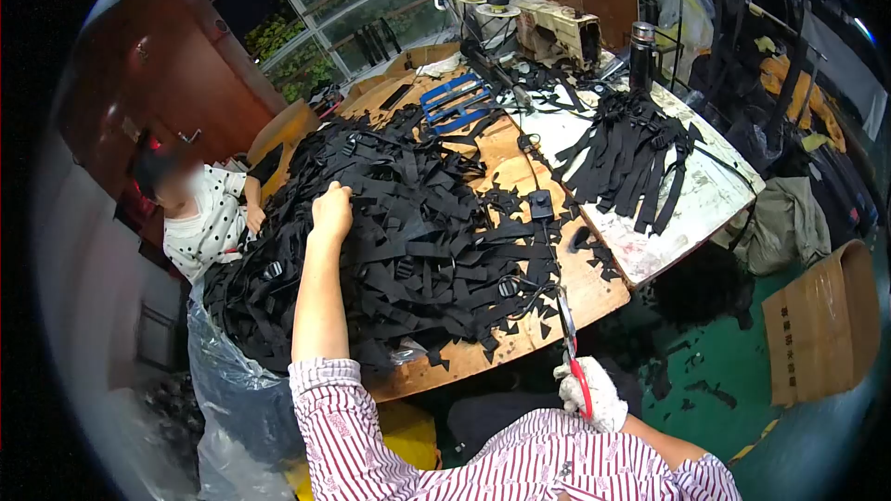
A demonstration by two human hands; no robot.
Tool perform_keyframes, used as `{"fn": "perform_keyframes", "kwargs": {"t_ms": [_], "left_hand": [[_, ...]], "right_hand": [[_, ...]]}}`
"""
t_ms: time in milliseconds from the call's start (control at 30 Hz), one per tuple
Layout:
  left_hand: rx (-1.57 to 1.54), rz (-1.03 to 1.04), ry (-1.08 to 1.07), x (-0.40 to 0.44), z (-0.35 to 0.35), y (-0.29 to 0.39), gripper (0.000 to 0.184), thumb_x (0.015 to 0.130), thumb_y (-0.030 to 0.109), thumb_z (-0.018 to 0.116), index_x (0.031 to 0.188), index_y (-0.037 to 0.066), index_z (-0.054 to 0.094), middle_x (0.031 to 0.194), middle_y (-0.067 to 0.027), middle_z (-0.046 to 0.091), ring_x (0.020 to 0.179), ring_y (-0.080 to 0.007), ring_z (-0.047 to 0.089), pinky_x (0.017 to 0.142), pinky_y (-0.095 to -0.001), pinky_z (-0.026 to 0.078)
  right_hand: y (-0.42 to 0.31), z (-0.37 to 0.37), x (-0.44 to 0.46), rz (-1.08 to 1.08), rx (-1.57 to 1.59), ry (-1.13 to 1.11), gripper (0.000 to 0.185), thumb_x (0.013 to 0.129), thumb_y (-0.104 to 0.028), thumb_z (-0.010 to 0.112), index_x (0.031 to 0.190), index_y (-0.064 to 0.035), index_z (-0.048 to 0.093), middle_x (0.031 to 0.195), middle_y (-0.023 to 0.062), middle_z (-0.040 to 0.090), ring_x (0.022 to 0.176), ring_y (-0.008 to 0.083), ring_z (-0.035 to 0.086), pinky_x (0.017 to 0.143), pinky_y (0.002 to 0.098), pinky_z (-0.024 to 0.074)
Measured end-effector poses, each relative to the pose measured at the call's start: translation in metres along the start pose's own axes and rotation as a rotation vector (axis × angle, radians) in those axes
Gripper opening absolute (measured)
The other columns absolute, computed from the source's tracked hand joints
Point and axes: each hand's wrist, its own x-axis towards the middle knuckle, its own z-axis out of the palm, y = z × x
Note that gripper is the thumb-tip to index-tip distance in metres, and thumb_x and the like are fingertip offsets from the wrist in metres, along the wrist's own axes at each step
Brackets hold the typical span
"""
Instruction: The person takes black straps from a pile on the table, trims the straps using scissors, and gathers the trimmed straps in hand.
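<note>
Your gloved right hand (596, 396) is closed around the red-handled scissors (572, 347) near the edge of the tabletop (594, 283). Your bare left hand (332, 210) curls over the black straps (408, 232) heaped there; I cannot tell whether it grips any.

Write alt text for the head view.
A person's bare left hand is at a heap of black webbing straps on a wooden table, while the white-gloved right hand holds red-handled scissors. More straps lie on a white tabletop near a sewing machine; another person in a dotted top is beside the heap.
</note>
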Motion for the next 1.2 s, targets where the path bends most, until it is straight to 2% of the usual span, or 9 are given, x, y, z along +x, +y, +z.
{"fn": "perform_keyframes", "kwargs": {"t_ms": [133, 200, 267, 467, 567, 600, 800, 1033, 1200], "left_hand": [[-0.465, -0.004, 0.373, -0.011, -0.014, 0.003, 0.017, 0.075, 0.012, 0.065, 0.089, 0.002, 0.063, 0.087, -0.0123, 0.063, 0.083, -0.0298, 0.061, 0.074, -0.0358, 0.047], [-0.904, -0.142, 0.346, -0.014, -0.039, 0.016, 0.017, 0.078, 0.011, 0.066, 0.091, 0.0, 0.062, 0.071, -0.0047, 0.06, 0.068, -0.0117, 0.058, 0.065, -0.0243, 0.045], [-1.206, -0.032, 0.439, -0.023, -0.07, 0.033, 0.014, 0.084, 0.011, 0.063, 0.09, -0.001, 0.061, 0.072, 0.0052, 0.055, 0.066, -0.0011, 0.046, 0.059, -0.0181, 0.038], [-1.392, 0.22, 0.669, -0.071, -0.151, 0.1, 0.013, 0.086, 0.012, 0.063, 0.091, 0.0, 0.063, 0.076, 0.005, 0.056, 0.07, -0.0028, 0.046, 0.065, -0.0182, 0.037], [-1.495, 0.201, 0.554, -0.099, -0.143, 0.118, 0.011, 0.087, 0.012, 0.061, 0.082, 0.003, 0.058, 0.071, 0.0054, 0.052, 0.062, -0.0025, 0.045, 0.057, -0.0173, 0.036], [-1.717, 0.188, 0.463, -0.109, -0.136, 0.137, 0.012, 0.088, 0.012, 0.059, 0.079, 0.005, 0.055, 0.068, 0.0043, 0.051, 0.059, -0.0043, 0.048, 0.055, -0.0188, 0.039], [-2.177, -0.177, -0.088, -0.174, -0.018, 0.178, 0.015, 0.091, 0.019, 0.055, 0.088, 0.004, 0.054, 0.073, -0.005, 0.058, 0.061, -0.0123, 0.053, 0.059, -0.0242, 0.045], [-2.358, -0.397, -0.14, -0.221, 0.008, 0.171, 0.011, 0.092, 0.02, 0.053, 0.094, 0.009, 0.054, 0.079, -0.0012, 0.057, 0.06, -0.0109, 0.051, 0.051, -0.0229, 0.042], [-2.085, -0.387, -0.199, -0.233, 0.01, 0.191, 0.015, 0.091, 0.019, 0.056, 0.093, 0.004, 0.057, 0.071, 0.0028, 0.053, 0.052, -0.0023, 0.042, 0.044, -0.0156, 0.032]], "right_hand": [[0.012, -0.002, 0.005, -0.047, 0.053, -0.042, 0.024, 0.085, -0.006, 0.056, 0.106, -0.0075, 0.044, 0.071, 0.0013, 0.05, 0.051, 0.0073, 0.045, 0.044, 0.0212, 0.0381], [0.012, -0.002, 0.004, -0.062, 0.012, -0.055, 0.024, 0.085, -0.007, 0.057, 0.106, -0.0076, 0.044, 0.071, 0.0013, 0.05, 0.051, 0.0073, 0.045, 0.045, 0.0212, 0.0383], [0.012, -0.001, 0.003, -0.052, 0.011, -0.058, 0.025, 0.085, -0.008, 0.057, 0.106, -0.0087, 0.045, 0.072, 0.0014, 0.05, 0.053, 0.0073, 0.045, 0.046, 0.0216, 0.0388], [0.008, 0.0, -0.009, -0.063, 0.005, -0.027, 0.028, 0.082, -0.004, 0.056, 0.108, -0.0072, 0.045, 0.072, 0.0016, 0.051, 0.053, 0.008, 0.046, 0.046, 0.0221, 0.0398], [0.002, -0.001, -0.018, -0.099, -0.021, 0.011, 0.029, 0.082, -0.001, 0.055, 0.108, -0.0059, 0.045, 0.071, 0.0009, 0.049, 0.054, 0.0078, 0.046, 0.048, 0.0214, 0.0398], [0.002, -0.002, -0.02, -0.136, -0.02, 0.015, 0.029, 0.082, 0.0, 0.055, 0.108, -0.0056, 0.045, 0.071, 0.0006, 0.049, 0.054, 0.0078, 0.046, 0.048, 0.0212, 0.0397], [-0.004, -0.01, -0.03, -0.187, -0.049, 0.022, 0.028, 0.082, 0.001, 0.054, 0.108, -0.0038, 0.044, 0.072, -0.0003, 0.048, 0.054, 0.0065, 0.046, 0.047, 0.0198, 0.0389], [0.002, -0.016, -0.02, -0.164, -0.124, -0.01, 0.029, 0.081, -0.004, 0.055, 0.108, -0.0038, 0.045, 0.07, 0.0008, 0.051, 0.051, 0.0057, 0.045, 0.046, 0.0194, 0.037], [-0.001, -0.012, -0.008, -0.274, -0.682, 0.012, 0.047, 0.069, -0.022, 0.07, 0.108, -0.0031, 0.051, 0.086, 0.0137, 0.059, 0.078, 0.0279, 0.059, 0.071, 0.0359, 0.0474]]}}
